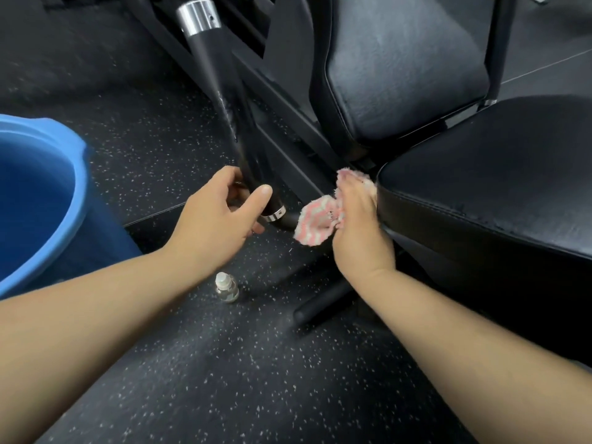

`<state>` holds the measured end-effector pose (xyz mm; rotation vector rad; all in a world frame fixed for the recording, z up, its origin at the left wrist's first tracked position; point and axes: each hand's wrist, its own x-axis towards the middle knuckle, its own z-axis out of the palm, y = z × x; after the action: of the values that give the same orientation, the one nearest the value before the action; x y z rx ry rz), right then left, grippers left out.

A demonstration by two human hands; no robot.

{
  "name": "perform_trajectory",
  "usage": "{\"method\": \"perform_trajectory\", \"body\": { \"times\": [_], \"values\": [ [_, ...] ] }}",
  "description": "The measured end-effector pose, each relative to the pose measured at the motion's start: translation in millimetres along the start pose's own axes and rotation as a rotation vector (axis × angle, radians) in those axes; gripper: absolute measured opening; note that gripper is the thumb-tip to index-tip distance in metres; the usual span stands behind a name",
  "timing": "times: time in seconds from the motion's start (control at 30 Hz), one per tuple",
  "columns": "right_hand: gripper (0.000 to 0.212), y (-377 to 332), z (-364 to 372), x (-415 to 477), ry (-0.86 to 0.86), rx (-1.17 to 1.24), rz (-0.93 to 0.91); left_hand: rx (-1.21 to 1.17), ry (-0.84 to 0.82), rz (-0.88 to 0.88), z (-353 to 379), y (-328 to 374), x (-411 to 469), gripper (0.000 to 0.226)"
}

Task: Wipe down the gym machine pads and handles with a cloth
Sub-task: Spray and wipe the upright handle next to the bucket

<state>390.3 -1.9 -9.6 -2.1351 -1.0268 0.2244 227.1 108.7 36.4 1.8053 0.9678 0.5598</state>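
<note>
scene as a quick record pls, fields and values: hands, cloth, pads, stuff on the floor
left hand: curled round the handle, near its lower chrome ring
right hand: grips the cloth at the edge of the seat pad
cloth: pink-white striped, bunched
back pad: upright behind the seat pad
floor: blue bucket at left, small bottle standing

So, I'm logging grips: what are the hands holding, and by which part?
Left hand grips the black handle at its lower end; right hand holds the pink cloth bunched at its middle.
</note>
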Motion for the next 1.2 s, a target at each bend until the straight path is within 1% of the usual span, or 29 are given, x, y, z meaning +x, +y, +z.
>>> {"method": "perform_trajectory", "body": {
  "times": [0.03, 0.1, 0.13, 0.2, 0.27, 0.3, 0.33, 0.37, 0.4, 0.43, 0.47, 0.5, 0.53, 0.57, 0.6, 0.63, 0.67, 0.73, 0.77, 0.83, 0.9, 0.97, 1.03, 1.13, 1.2],
  "values": [
    [0.068, -5.7, 3.4, -4.2, -0.014, -0.041, -0.009, -0.002, -0.005, 0.000, 0.5, -0.6, -0.4, 0.006],
    [0.063, -14.6, 14.2, -19.3, -0.077, -0.103, -0.151, 0.010, 0.007, 0.002, 1.1, -1.8, -1.0, 0.007],
    [0.062, -21.0, 13.7, -27.8, -0.138, -0.116, -0.203, 0.039, 0.016, 0.009, 0.9, -2.0, -0.5, 0.008],
    [0.067, -25.0, 5.4, -36.8, -0.250, -0.096, -0.232, 0.127, 0.016, 0.032, 0.0, -1.1, 1.7, 0.011],
    [0.071, -26.9, -8.7, -40.1, -0.321, -0.036, -0.189, 0.169, -0.014, 0.041, -0.9, -0.9, 5.0, 0.020],
    [0.070, -30.7, -14.3, -43.4, -0.338, 0.031, -0.105, 0.183, -0.030, 0.042, -0.8, -1.8, 6.7, 0.026],
    [0.065, -32.3, -15.8, -44.9, -0.327, 0.126, 0.016, 0.197, -0.034, 0.047, 0.5, -2.0, 7.8, 0.033],
    [0.052, -36.5, -13.4, -43.6, -0.270, 0.178, 0.126, 0.199, -0.034, 0.053, 1.8, -3.6, 9.3, 0.037],
    [0.034, -39.3, -8.9, -38.5, -0.167, 0.181, 0.249, 0.184, -0.034, 0.060, 4.6, -5.0, 10.6, 0.037],
    [0.022, -41.2, -3.6, -30.9, -0.042, 0.210, 0.385, 0.162, -0.037, 0.067, 7.7, -5.1, 11.6, 0.032],
    [0.017, -40.1, 3.7, -20.7, 0.111, 0.339, 0.523, 0.152, -0.039, 0.073, 9.9, -5.8, 12.6, 0.026],
    [0.013, -41.3, 9.4, -9.6, 0.260, 0.570, 0.679, 0.150, -0.040, 0.077, 11.8, -6.7, 13.2, 0.023],
    [0.012, -43.0, 13.7, 0.6, 0.401, 0.840, 0.824, 0.150, -0.041, 0.082, 13.7, -7.8, 14.0, 0.025],
    [0.013, -45.7, 18.9, 7.8, 0.501, 1.096, 0.935, 0.148, -0.038, 0.090, 14.8, -9.0, 14.5, 0.030],
    [0.014, -44.6, 25.7, 12.0, 0.548, 1.317, 0.975, 0.142, -0.028, 0.098, 15.3, -11.9, 14.8, 0.036],
    [0.016, -44.5, 30.3, 13.9, 0.537, 1.476, 0.950, 0.127, -0.012, 0.109, 16.2, -14.0, 14.2, 0.037],
    [0.021, -43.9, 34.7, 14.7, 0.491, 1.550, 0.890, 0.110, 0.008, 0.116, 17.2, -15.5, 13.7, 0.034],
    [0.032, -38.1, 38.7, 14.7, 0.430, 1.635, 0.819, 0.082, 0.024, 0.108, 22.4, -17.9, 10.4, 0.021],
    [0.035, -37.0, 37.8, 15.9, 0.418, 1.671, 0.816, 0.060, 0.022, 0.090, 23.3, -17.6, 7.1, 0.019],
    [0.035, -34.4, 32.6, 22.1, 0.424, 1.729, 0.819, 0.041, -0.015, 0.071, 23.0, -14.6, 3.6, 0.020],
    [0.031, -30.7, 29.7, 23.8, 0.425, 1.768, 0.820, 0.076, -0.059, 0.086, 19.3, -16.2, 5.1, 0.020],
    [0.030, -28.3, 32.2, 16.7, 0.354, 1.779, 0.785, 0.120, -0.091, 0.103, 14.6, -18.4, 7.1, 0.024],
    [0.024, -32.2, 40.1, 3.2, 0.203, 1.774, 0.732, 0.132, -0.102, 0.114, 12.1, -19.2, 7.8, 0.029],
    [0.029, -39.9, 53.6, -10.2, -0.017, 1.727, 0.666, 0.168, -0.087, 0.144, 14.5, -18.2, 7.3, 0.033],
    [0.022, -40.9, 57.5, -10.2, -0.065, 1.644, 0.699, 0.222, -0.070, 0.164, 14.0, -17.6, 7.0, 0.033]
  ]
}}
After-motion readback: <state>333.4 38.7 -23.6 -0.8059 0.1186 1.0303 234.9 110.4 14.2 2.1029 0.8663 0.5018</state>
